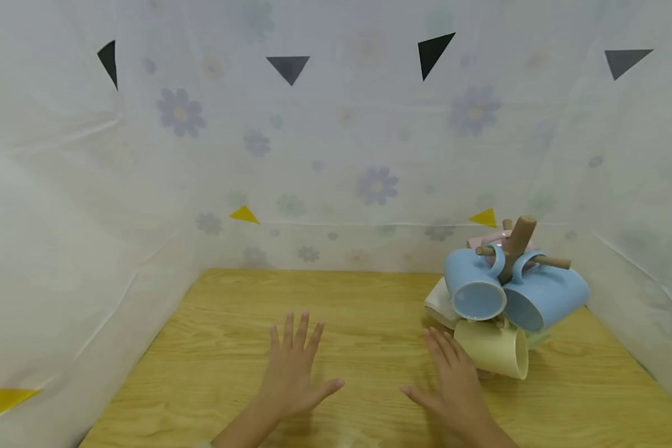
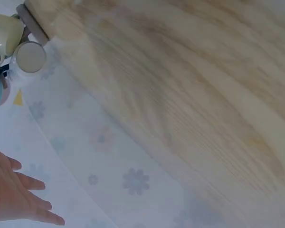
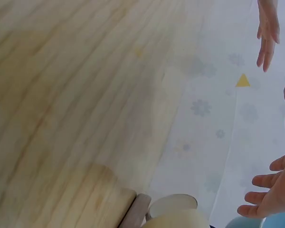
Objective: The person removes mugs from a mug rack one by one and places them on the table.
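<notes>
My left hand (image 1: pixel 291 379) is spread over the wooden table, fingers straight and thumb out to the side, with nothing in it. To its right, my right hand (image 1: pixel 456 386) is held the same way, also holding nothing. Its fingers overlap the left end of a pale yellow mug (image 1: pixel 493 351) in the head view. That mug hangs low on a wooden mug tree (image 1: pixel 521 239). Two light blue mugs, one on the left (image 1: pixel 465 270) and one on the right (image 1: pixel 562 295), hang from the upper pegs. A white mug (image 1: pixel 439 305) and a pink mug (image 1: pixel 475 241) are partly hidden behind.
The wood-grain table (image 1: pixel 213 348) reaches back to a white flowered curtain (image 1: pixel 325 155), which also closes off both sides. A pale green piece (image 1: pixel 539 339) shows behind the yellow mug. Black, grey and yellow triangles mark the curtain.
</notes>
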Motion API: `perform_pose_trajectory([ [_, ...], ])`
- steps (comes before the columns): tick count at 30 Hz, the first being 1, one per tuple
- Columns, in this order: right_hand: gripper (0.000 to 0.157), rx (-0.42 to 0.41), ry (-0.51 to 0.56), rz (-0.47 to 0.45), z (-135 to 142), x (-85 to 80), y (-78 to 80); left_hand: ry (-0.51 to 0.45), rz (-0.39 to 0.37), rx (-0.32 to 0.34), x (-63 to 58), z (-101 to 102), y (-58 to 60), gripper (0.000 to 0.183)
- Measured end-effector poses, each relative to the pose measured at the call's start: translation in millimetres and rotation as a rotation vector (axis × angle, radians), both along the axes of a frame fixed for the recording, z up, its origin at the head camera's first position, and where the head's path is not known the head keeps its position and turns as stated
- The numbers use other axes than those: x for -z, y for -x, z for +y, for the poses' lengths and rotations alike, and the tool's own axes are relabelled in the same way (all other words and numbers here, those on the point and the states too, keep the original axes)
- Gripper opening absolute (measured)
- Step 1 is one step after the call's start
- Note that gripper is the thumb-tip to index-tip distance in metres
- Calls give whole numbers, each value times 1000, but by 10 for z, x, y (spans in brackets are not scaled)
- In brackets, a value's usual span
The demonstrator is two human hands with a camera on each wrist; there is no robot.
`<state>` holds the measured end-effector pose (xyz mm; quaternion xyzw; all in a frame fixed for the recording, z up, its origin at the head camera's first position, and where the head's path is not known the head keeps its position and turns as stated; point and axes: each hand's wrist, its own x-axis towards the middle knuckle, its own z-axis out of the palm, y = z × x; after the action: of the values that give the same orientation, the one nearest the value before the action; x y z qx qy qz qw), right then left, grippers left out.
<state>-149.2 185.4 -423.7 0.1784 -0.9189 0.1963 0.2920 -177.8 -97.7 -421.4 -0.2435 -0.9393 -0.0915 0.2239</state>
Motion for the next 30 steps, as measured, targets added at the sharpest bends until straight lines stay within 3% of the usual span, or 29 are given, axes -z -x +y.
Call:
perform_pose_trajectory([
  [6,81,-22,91,104,171,-91,-67,-81,-137,47,-181,238,101,91],
  [12,72,-40,203,128,356,-105,-149,-171,-198,91,-311,452,197,84],
  [17,57,12,268,163,496,-176,-201,-234,-153,160,-379,619,277,75],
  [21,42,58,296,280,627,-274,-194,-274,-89,203,-449,743,340,67],
  [30,27,148,409,394,907,-512,-128,-348,-179,261,-681,1040,450,51],
])
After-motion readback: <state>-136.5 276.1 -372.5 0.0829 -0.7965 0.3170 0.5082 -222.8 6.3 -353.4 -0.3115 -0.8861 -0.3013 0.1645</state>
